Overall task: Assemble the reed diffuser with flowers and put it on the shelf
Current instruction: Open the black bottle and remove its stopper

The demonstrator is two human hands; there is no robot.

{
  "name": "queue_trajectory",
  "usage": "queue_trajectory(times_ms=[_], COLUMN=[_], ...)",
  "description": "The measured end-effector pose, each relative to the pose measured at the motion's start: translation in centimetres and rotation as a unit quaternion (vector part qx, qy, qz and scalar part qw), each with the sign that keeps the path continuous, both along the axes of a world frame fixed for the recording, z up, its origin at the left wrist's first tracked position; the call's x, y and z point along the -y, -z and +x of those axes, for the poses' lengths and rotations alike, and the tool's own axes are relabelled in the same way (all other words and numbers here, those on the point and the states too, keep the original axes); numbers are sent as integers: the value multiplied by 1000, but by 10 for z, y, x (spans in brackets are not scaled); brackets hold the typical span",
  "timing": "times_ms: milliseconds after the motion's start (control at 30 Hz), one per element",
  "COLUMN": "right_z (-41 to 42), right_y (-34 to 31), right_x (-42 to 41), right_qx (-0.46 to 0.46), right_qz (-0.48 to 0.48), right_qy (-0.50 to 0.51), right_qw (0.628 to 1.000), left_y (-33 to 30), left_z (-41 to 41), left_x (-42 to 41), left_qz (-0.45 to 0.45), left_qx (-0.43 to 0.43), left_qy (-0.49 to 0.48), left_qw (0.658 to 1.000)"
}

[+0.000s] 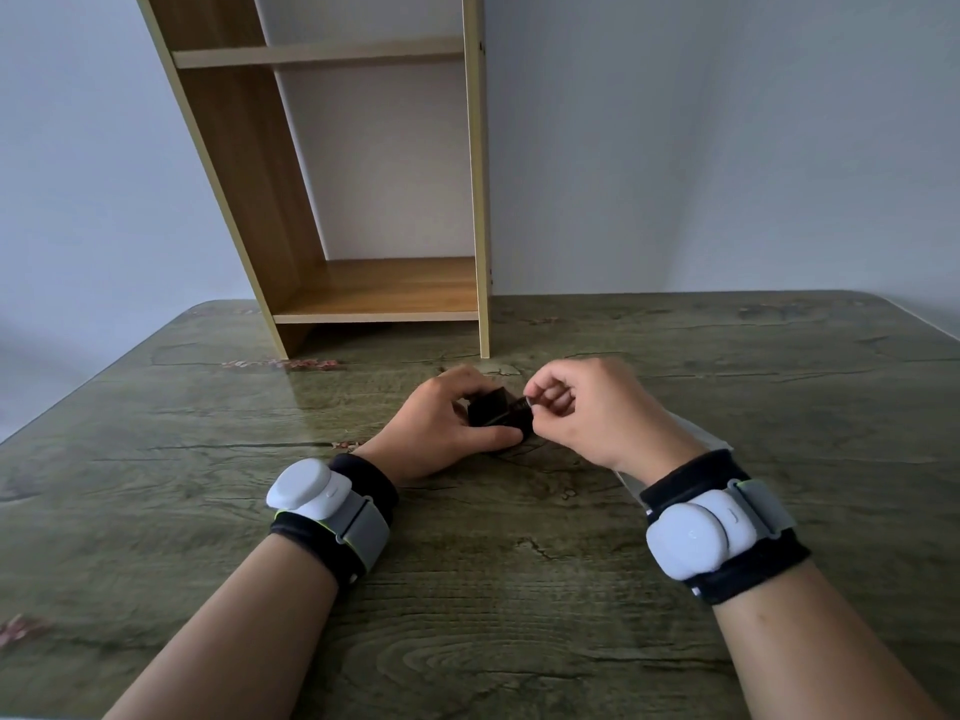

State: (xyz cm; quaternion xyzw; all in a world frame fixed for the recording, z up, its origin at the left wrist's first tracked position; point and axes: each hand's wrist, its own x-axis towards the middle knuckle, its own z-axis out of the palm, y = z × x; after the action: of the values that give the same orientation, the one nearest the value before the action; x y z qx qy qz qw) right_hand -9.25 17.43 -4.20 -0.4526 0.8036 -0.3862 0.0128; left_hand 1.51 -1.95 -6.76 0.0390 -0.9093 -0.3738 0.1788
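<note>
A small black diffuser bottle (491,410) stands on the green wood-grain table (519,563), just in front of the shelf. My left hand (441,431) wraps around it from the left, thumb along its near side. My right hand (592,407) is at the bottle's top right, fingers curled, thumb and forefinger pinched at the bottle's neck or cap; what they pinch is too small to tell. A pale flat packet (696,433) lies under my right wrist, mostly hidden. No reeds or flowers show.
A tall wooden shelf unit (384,291) stands on the table at the back, its lowest board just above the tabletop and another board higher up. A grey wall rises behind. Both wrists wear black bands with white sensors.
</note>
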Motion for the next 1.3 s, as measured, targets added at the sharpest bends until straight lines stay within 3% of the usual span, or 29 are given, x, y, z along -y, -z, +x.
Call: queue_trajectory(times_ms=[533, 833, 1100, 1300], right_z=[8, 10, 8, 12], right_y=[-1, -2, 1, 2], right_x=[6, 6, 5, 9], right_qx=[-82, -89, -36, -39], right_qz=[8, -4, -58, -26], right_qy=[-10, -16, -37, -30], right_qw=[997, 996, 997, 998], left_y=[-3, -4, -6, -8], left_z=[0, 0, 2, 3], left_x=[-1, 0, -2, -4], left_qz=[56, 79, 85, 114], left_qx=[-4, 0, -14, -8], left_qy=[26, 37, 21, 35], left_qw=[998, 996, 996, 993])
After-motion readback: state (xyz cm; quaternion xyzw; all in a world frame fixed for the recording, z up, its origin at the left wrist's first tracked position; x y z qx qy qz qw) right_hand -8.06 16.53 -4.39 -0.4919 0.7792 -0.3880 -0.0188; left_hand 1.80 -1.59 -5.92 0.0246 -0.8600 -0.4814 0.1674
